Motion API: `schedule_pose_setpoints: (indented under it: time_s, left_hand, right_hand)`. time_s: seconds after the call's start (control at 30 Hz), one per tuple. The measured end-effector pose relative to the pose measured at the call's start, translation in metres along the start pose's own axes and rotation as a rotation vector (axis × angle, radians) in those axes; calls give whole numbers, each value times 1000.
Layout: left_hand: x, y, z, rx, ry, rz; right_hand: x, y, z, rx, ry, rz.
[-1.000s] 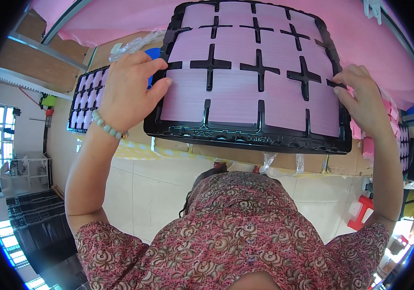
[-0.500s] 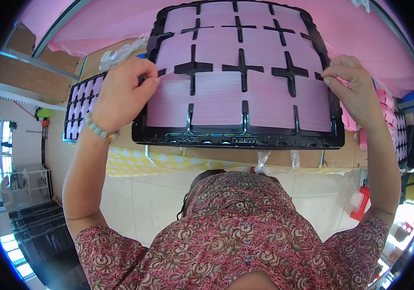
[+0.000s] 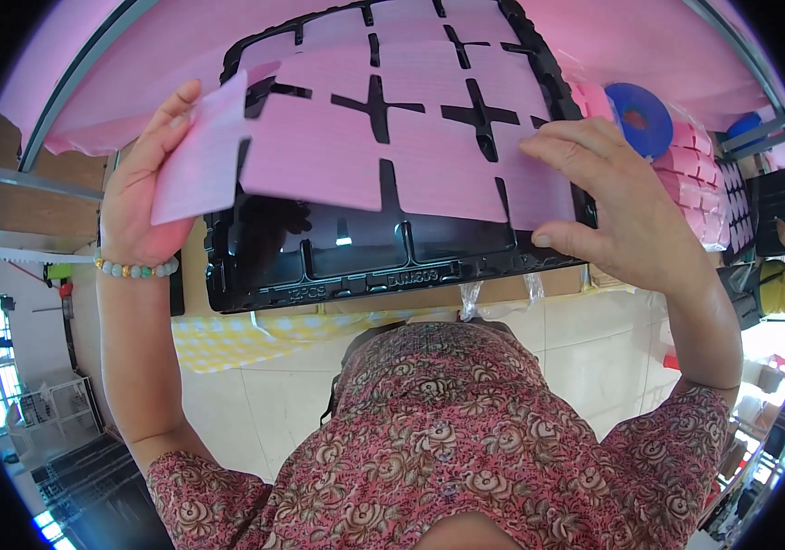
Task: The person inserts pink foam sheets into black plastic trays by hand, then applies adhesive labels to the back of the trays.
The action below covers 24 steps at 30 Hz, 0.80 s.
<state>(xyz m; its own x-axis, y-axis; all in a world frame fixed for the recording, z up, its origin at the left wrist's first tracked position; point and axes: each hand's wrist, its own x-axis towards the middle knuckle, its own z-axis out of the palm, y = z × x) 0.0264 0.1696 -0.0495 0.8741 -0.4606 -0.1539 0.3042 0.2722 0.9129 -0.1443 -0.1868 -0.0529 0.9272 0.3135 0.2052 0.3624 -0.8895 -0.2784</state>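
A thin pink foam sheet with cross-shaped slits (image 3: 319, 147) lies over a black plastic compartment tray (image 3: 319, 284). Its left end is raised off the tray and bends up against my left hand (image 3: 140, 188), which has that end in its grasp. The thumb is partly hidden by the sheet. Along the near side, glossy tray compartments show bare below the sheet's edge. My right hand (image 3: 598, 197) is at the sheet's right end, thumb and fingers spread apart; whether the fingertips touch the foam I cannot tell. Black dividers of the tray poke through the slits.
To the right of the tray are a blue roll (image 3: 640, 121) and pink stacked pieces in clear wrap (image 3: 690, 188). A yellow checked cloth (image 3: 227, 341) hangs at the table's near edge. Pink cloth (image 3: 163, 64) and metal frame bars (image 3: 71, 82) stand behind. Another person's arm shows far right.
The sheet's left and near part has come up off the tray, baring near compartments. The tray has shifted left and tilted in view. My right fingers have gone from a pinch to spread.
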Motion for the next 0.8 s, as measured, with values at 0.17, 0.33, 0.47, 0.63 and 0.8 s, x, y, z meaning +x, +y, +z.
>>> schedule_pose_setpoints:
  time_s: [0.17, 0.33, 0.47, 0.63, 0.8]
  left_hand:
    - [4, 4, -9, -218, -303, 128]
    - [2, 4, 5, -217, -172, 206]
    - [-3, 4, 9, -272, -288, 260]
    - [-9, 6, 5, -356, -250, 276]
    - [-23, 5, 19, -235, -73, 249]
  right_hand:
    - [2, 3, 5, -4, -31, 69]
    - [9, -10, 14, -44, 89, 65]
    - [18, -22, 25, -64, 193, 85]
    - [23, -2, 20, -126, 375, -28]
    - [34, 3, -17, -287, 581, -60]
